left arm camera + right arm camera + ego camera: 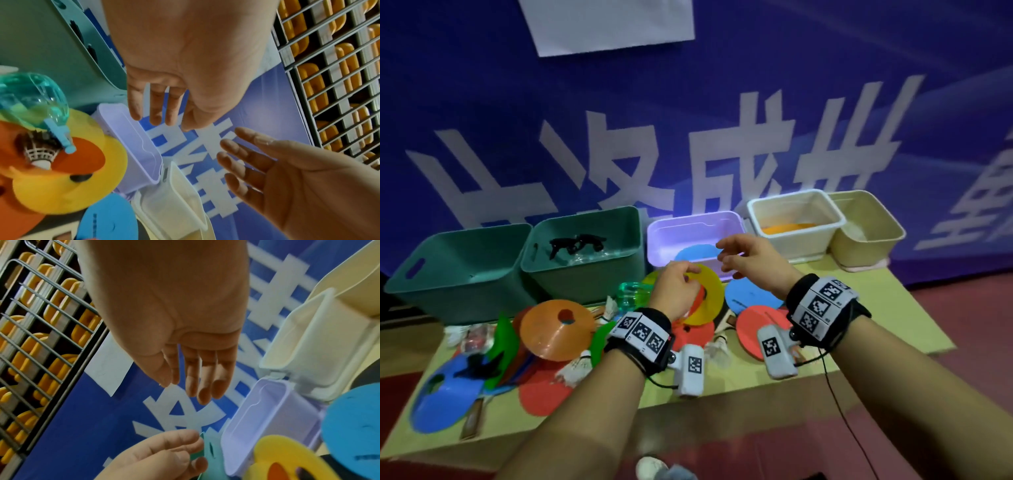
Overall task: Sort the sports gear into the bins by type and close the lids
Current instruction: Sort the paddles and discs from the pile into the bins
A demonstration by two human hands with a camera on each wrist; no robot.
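Observation:
My left hand (693, 274) hovers just above a yellow disc cone (710, 294), fingers loosely curled and holding nothing; in the left wrist view its fingers (156, 113) hang free. My right hand (729, 260) floats over the front rim of the lilac bin (688, 219) with relaxed, spread fingers and an empty palm (195, 386). A blue disc (693, 255) lies inside the lilac bin. An orange disc (787, 228) rests in the white bin (794, 202). Black gear (575, 245) sits in the second green bin (585, 274).
An empty green bin (458, 267) stands far left, a cream bin (866, 240) far right. The table holds an orange cone (558, 329), a blue cone (441, 397), red and blue paddles (753, 329), shuttlecocks (575, 368) and a teal clear bottle (633, 294). A blue banner backs the bins.

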